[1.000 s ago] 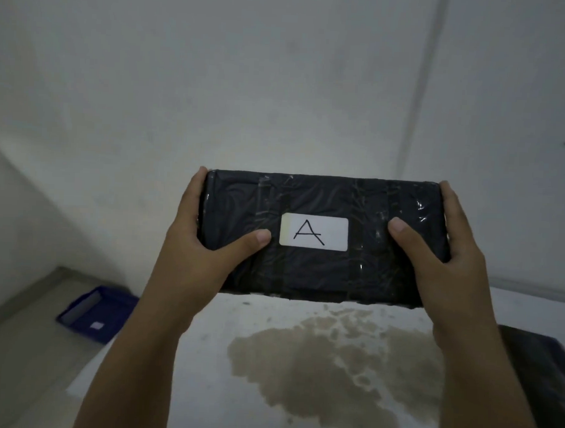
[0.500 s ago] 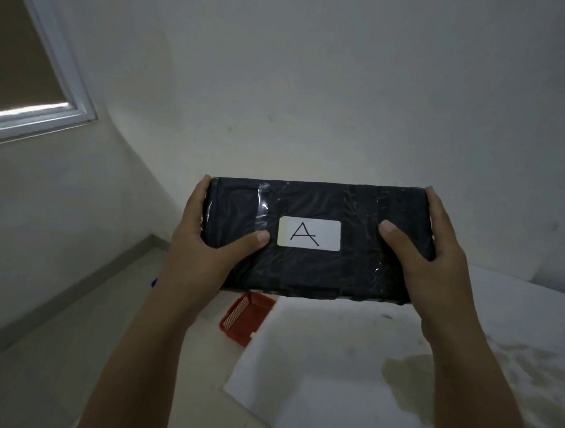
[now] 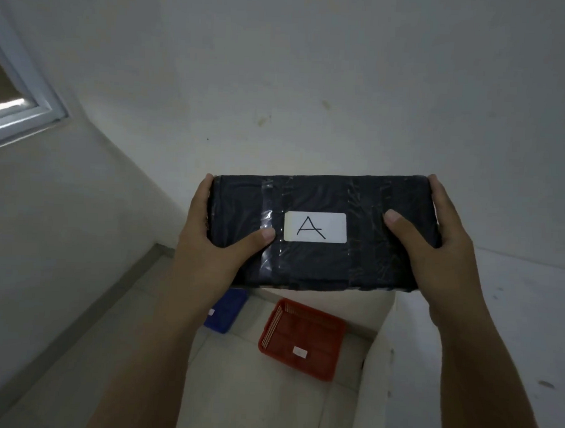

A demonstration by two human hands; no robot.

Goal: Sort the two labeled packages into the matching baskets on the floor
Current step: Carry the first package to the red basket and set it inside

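The black package [image 3: 322, 231], wrapped in dark plastic with strips of clear tape, is held up in the air in front of the person, its long side level. A white label [image 3: 315, 227] on the near face carries a handwritten "A".

Below it, 2 baskets sit on the tiled floor [image 3: 260, 394]. The red basket [image 3: 301, 339] lies just under the package's lower edge, beside the corner of the white bench [image 3: 496, 320]; nothing lies inside it apart from a small white tag on its bottom, whose letter is too small to read. The blue basket [image 3: 226, 310] stands to its left, nearer the wall, partly hidden behind the left forearm; a small white tag shows on it, and its inside cannot be seen well.

The left hand [image 3: 215, 243] clasps the package's left end, fingers wrapped behind, thumb pressed on the front next to the label. The right hand [image 3: 435, 246] grips the right end the same way, thumb laid on the front face.

A window frame [image 3: 30, 105] shows at the upper left.
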